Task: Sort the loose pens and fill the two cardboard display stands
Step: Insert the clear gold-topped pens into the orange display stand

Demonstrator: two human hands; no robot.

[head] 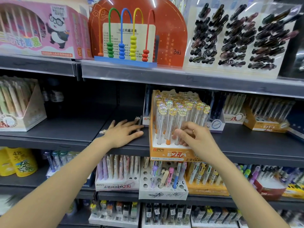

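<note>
Orange cardboard stand [171,153] sits at the shelf edge [246,150], nearly full of upright clear pens [171,122]. Your right hand [193,137] curls its fingers round pens in the front rows. Your left hand [123,132] lies flat and open on the shelf, over loose pens [138,122]; these lie just left of the stand, so the left grip is nearer.

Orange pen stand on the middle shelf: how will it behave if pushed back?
The orange stand probably tips easily: tall pens with bulbous tops load it high. Its front overhangs the shelf edge. Being cardboard, it likely slides lightly, and may flex.
</note>
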